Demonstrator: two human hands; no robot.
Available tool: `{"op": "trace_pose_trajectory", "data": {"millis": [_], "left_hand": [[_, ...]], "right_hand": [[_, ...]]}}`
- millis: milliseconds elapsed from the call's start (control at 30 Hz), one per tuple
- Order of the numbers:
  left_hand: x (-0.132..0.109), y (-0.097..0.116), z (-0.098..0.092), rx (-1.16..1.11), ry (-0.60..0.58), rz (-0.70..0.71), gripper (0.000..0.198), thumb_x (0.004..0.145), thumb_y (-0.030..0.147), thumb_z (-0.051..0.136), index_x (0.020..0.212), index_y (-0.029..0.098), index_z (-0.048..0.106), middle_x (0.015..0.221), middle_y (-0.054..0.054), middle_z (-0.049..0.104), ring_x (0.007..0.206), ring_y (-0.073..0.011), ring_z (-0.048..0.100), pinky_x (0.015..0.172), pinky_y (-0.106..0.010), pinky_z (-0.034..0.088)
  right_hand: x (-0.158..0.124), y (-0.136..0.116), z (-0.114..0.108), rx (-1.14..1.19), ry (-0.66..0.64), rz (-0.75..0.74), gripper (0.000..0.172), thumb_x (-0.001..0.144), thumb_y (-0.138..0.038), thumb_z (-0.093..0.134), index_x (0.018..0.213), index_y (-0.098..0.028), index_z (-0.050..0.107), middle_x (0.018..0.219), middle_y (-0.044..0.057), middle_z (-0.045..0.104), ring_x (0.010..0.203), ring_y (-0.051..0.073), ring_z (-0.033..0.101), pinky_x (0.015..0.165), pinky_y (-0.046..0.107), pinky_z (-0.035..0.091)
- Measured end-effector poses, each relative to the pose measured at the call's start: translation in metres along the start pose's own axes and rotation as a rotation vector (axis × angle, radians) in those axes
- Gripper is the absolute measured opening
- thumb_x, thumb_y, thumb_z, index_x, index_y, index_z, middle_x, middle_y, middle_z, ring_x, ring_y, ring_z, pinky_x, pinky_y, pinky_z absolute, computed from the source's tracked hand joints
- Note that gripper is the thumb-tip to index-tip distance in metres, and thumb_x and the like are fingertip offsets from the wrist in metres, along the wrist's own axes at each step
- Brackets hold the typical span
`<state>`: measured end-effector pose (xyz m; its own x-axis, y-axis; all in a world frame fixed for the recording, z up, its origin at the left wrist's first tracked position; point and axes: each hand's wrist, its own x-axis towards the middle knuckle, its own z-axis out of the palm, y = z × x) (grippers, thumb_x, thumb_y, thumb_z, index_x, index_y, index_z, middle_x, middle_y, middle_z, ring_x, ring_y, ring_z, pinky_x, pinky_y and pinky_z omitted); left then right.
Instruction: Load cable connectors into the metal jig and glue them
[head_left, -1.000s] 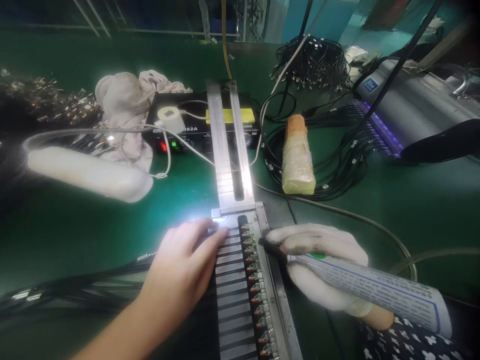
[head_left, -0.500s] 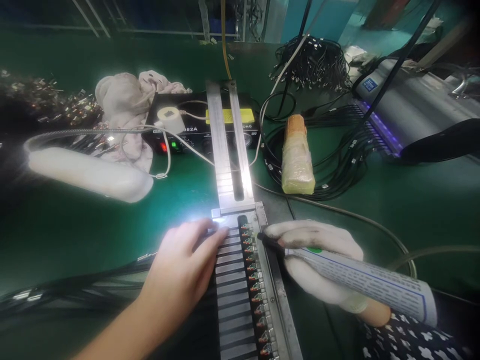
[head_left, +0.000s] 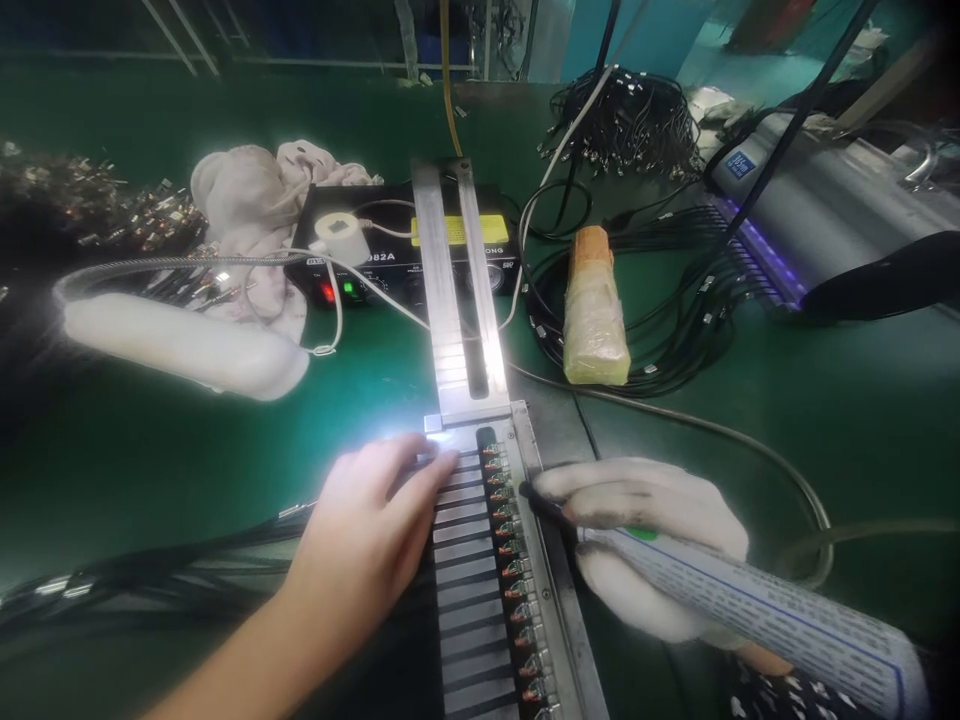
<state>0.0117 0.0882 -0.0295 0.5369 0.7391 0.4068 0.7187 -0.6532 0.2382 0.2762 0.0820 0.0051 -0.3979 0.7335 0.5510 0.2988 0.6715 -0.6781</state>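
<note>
My bare left hand rests at the upper left edge of a long slotted metal jig, thumb and index finger closed on it. Black cables lie across the jig's slots, and their small connectors with exposed wires form a row along its right side. In my right hand, which wears a white glove, is a printed white tube with a black nozzle. The nozzle points left toward the upper part of the connector row; whether it touches anything, I cannot tell.
Behind the jig stands a black controller with lit switches. A white lamp glows at left near a crumpled cloth. At right are a wrapped yellowish block, coiled black cables and a silver lamp unit shining purple.
My right hand and the tube have shifted slightly right and down, the nozzle drawing a little away from the connector row. My left hand stays in place on the jig.
</note>
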Motion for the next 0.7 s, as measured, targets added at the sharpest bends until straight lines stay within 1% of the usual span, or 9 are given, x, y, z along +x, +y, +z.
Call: {"op": "trace_pose_trajectory", "data": {"millis": [167, 267, 700], "left_hand": [[-0.0007, 0.0002, 0.0006, -0.002, 0.011, -0.014, 0.030, 0.095, 0.007, 0.049, 0.123, 0.012, 0.059, 0.113, -0.015, 0.058, 0.093, -0.0252, 0.056, 0.073, -0.039, 0.044], [0.0000, 0.0000, -0.0003, -0.001, -0.009, -0.007, 0.030, 0.094, 0.006, 0.050, 0.122, 0.011, 0.059, 0.113, -0.015, 0.058, 0.093, -0.0254, 0.056, 0.073, -0.039, 0.045], [0.0011, 0.0002, -0.0017, 0.025, -0.006, 0.001, 0.029, 0.094, 0.008, 0.048, 0.121, 0.013, 0.059, 0.112, -0.014, 0.058, 0.091, -0.0244, 0.058, 0.072, -0.037, 0.046]], "right_hand": [[0.0042, 0.0004, 0.0012, -0.006, 0.013, -0.004, 0.020, 0.078, -0.013, 0.067, 0.098, -0.018, 0.068, 0.097, 0.011, 0.078, 0.085, 0.023, 0.077, 0.073, 0.031, 0.066], [0.0051, 0.0006, 0.0016, 0.004, 0.018, -0.009, 0.020, 0.077, -0.012, 0.067, 0.097, -0.016, 0.068, 0.097, 0.011, 0.078, 0.085, 0.022, 0.077, 0.073, 0.031, 0.066], [-0.0036, 0.0028, 0.0009, 0.051, 0.010, -0.009, 0.024, 0.074, -0.015, 0.072, 0.098, -0.015, 0.069, 0.101, 0.010, 0.077, 0.087, 0.022, 0.076, 0.072, 0.030, 0.065]]}}
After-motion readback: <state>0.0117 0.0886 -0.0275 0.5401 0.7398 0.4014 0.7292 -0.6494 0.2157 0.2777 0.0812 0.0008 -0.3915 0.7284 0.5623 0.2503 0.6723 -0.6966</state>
